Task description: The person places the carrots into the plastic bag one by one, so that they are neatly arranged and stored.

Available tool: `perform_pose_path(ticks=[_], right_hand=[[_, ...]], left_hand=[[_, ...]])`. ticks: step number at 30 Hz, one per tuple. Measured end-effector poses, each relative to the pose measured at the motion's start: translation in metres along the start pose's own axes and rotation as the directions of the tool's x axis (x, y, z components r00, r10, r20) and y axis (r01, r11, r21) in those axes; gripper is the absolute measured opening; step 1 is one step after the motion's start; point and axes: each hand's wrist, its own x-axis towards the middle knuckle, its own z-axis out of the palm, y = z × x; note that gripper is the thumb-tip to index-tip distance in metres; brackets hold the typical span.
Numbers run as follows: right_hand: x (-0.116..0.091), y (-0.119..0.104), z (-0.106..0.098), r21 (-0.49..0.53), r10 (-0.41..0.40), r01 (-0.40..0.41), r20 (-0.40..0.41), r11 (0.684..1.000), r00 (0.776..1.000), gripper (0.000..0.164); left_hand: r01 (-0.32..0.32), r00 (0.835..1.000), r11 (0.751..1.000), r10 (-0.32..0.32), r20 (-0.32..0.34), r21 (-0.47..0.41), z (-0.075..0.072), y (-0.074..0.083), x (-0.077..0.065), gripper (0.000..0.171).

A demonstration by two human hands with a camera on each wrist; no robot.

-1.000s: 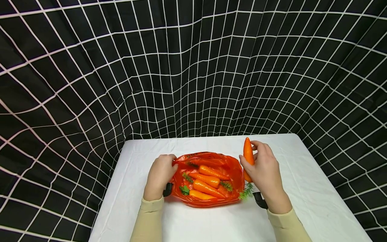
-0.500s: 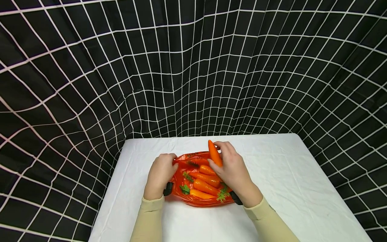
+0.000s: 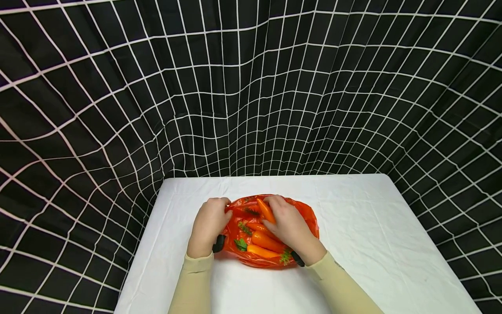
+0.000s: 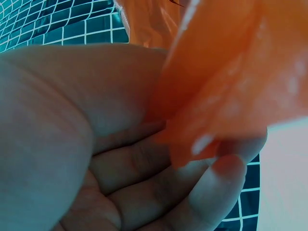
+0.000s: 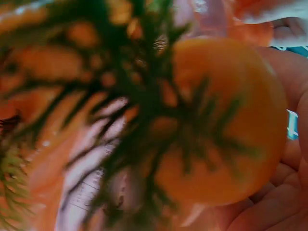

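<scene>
A red plastic bag (image 3: 312,218) lies open on the table, holding several orange carrots (image 3: 262,251) with green tops. At its left rim, my left hand (image 3: 208,224) pinches the thin film (image 4: 226,86) between thumb and fingers, as the left wrist view shows. Over the bag's right half, my right hand (image 3: 291,224) grips another carrot (image 3: 266,211), its tip pointing up and left, within the bag's mouth. In the right wrist view this carrot's thick end (image 5: 231,130) sits against the palm, with feathery greens (image 5: 139,106) in front. The hand hides part of the other carrots.
A white cloth (image 3: 372,235) covers the table. A black curtain with a white grid (image 3: 274,87) stands behind and on both sides. Dark straps (image 3: 218,243) are around the wrists.
My right hand has carried the carrot leftward from beside the bag to over it, then lowered it into the bag's mouth. The left hand has stayed at the left rim.
</scene>
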Motion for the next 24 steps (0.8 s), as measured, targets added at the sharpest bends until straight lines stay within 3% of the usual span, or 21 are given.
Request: perform_pose_path(ticks=[7, 13, 24], right_hand=[[-0.001, 0.013, 0.016, -0.063, 0.002, 0.002, 0.066, 0.998, 0.998, 0.058], [-0.001, 0.018, 0.023, -0.141, 0.064, -0.046, 0.130, 0.989, 0.989, 0.061], [-0.002, 0.019, 0.023, -0.176, 0.113, -0.087, 0.144, 0.981, 0.983, 0.062]], left_hand=[[-0.005, 1.000, 1.000, 0.005, -0.005, 0.003, -0.001, 0.001, 0.000, 0.016], [0.006, 1.000, 1.000, -0.006, 0.003, 0.001, -0.001, 0.002, 0.001, 0.016], [0.010, 1.000, 1.000, -0.010, 0.004, -0.002, -0.001, 0.004, 0.001, 0.015]])
